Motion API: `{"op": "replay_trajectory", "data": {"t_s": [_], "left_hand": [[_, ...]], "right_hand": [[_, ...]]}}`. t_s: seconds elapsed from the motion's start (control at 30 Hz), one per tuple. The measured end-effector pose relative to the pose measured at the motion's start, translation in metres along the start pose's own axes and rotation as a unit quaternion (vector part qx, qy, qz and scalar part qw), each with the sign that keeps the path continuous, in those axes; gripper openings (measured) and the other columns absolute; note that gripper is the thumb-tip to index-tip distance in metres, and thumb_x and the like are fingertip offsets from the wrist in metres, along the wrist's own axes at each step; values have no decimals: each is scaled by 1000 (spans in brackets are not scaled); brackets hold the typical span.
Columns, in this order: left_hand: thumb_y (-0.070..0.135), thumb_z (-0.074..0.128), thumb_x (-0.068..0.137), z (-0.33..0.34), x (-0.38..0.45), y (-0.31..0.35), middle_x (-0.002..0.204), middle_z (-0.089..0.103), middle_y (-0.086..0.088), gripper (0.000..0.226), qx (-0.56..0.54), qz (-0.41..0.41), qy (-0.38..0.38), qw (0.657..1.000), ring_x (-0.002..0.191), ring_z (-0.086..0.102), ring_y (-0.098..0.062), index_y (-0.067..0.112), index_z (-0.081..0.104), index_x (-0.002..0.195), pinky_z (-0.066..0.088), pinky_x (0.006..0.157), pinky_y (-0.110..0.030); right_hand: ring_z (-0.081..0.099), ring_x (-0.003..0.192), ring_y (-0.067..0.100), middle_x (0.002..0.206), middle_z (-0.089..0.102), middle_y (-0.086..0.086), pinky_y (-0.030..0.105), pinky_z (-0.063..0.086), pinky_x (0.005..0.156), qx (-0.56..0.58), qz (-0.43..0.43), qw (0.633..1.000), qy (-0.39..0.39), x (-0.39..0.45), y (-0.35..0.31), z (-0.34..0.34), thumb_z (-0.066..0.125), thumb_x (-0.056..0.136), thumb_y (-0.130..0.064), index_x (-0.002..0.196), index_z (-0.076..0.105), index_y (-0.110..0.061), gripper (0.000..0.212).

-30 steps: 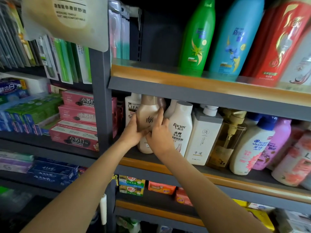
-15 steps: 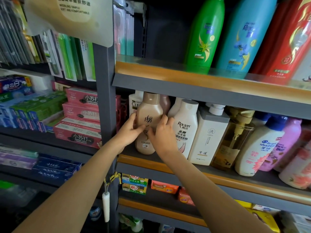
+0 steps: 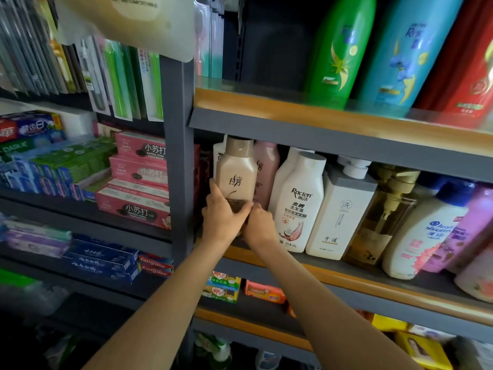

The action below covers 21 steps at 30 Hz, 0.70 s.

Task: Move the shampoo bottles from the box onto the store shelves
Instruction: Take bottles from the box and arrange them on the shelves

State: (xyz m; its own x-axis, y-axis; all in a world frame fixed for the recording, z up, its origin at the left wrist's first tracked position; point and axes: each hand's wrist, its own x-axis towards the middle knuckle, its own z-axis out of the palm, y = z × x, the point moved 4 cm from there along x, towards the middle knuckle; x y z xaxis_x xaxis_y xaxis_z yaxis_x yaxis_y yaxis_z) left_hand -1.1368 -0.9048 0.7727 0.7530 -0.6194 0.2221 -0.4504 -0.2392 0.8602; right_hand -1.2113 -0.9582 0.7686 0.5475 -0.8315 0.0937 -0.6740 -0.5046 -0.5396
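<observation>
A beige shampoo bottle [image 3: 236, 172] with a tan cap stands upright at the left end of the middle shelf [image 3: 346, 279]. My left hand [image 3: 221, 217] grips its lower left side, thumb across the front label. My right hand [image 3: 258, 225] holds the lower right side of the same bottle, its fingers curled in behind the bottle's base. A pink bottle [image 3: 266, 169] stands just behind it, and a white Raclen bottle [image 3: 298, 204] stands to its right. The box is out of view.
Right of the Raclen bottle stand a white pump bottle [image 3: 341, 212], an amber pump bottle [image 3: 381, 222] and a white bottle with a blue cap [image 3: 424, 231]. Green [image 3: 341, 49], blue and red bottles fill the upper shelf. A grey upright post [image 3: 177, 156] and pink toothpaste boxes [image 3: 138, 180] lie left.
Both hands have slid lower on the beige bottle and closed in round its base. The bottle now stands more upright and further left, with the pink bottle behind it uncovered.
</observation>
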Motion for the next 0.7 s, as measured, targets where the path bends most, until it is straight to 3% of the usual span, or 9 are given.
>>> {"op": "replay_trajectory", "data": {"t_s": [0.23, 0.33, 0.4, 0.43, 0.5, 0.57, 0.7], "left_hand": [[28, 74, 77, -7, 13, -11, 144, 31, -17, 100, -12, -54, 67, 996, 133, 33, -36, 7, 6, 148, 33, 107, -49], [27, 76, 75, -4, 14, -11, 149, 21, -19, 108, -19, -73, 60, 995, 135, 26, -40, 7, -1, 148, 29, 107, -51], [26, 76, 74, -1, 15, -13, 149, 19, -19, 107, -21, -92, 61, 994, 135, 25, -42, 8, 1, 148, 28, 108, -52], [26, 76, 74, 0, 15, -14, 149, 20, -19, 106, -21, -101, 64, 993, 135, 24, -42, 8, 3, 148, 28, 107, -52], [27, 75, 74, 1, 14, -15, 148, 22, -19, 102, -19, -111, 68, 991, 134, 26, -42, 7, 7, 147, 31, 106, -52], [28, 75, 74, 1, 14, -15, 147, 23, -19, 101, -20, -110, 68, 991, 133, 27, -41, 6, 8, 146, 32, 106, -52], [26, 74, 75, -1, 13, -14, 146, 24, -19, 100, -17, -99, 62, 993, 133, 29, -39, 4, 6, 146, 31, 106, -47]], "right_hand": [[59, 104, 34, 113, 62, 17, 38, 48, 86, -3, -74, 997, -36, 8, -9, 5, 50, 90, -4, 116, 56, -5, 27], [57, 104, 36, 125, 49, 19, 37, 48, 81, -43, -112, 987, 109, 9, -18, -35, 46, 89, 1, 117, 55, -1, 30], [50, 116, 39, 137, 36, 25, 42, 49, 77, -72, -138, 967, 203, 12, -35, -65, 46, 88, 7, 133, 41, 5, 45], [46, 122, 39, 139, 32, 28, 44, 49, 77, -96, -141, 963, 210, 16, -44, -73, 45, 88, 8, 137, 32, 8, 50], [39, 129, 35, 141, 27, 27, 42, 47, 85, -132, -96, 974, 156, 29, -52, -79, 41, 92, 4, 138, 23, 8, 49], [38, 129, 34, 141, 27, 23, 38, 43, 93, -92, -17, 989, 112, 42, -51, -79, 43, 95, -5, 139, 19, 5, 51], [42, 126, 35, 137, 39, 22, 39, 39, 98, 27, 49, 991, 118, 52, -50, -78, 46, 95, -24, 135, 27, 5, 54]]}}
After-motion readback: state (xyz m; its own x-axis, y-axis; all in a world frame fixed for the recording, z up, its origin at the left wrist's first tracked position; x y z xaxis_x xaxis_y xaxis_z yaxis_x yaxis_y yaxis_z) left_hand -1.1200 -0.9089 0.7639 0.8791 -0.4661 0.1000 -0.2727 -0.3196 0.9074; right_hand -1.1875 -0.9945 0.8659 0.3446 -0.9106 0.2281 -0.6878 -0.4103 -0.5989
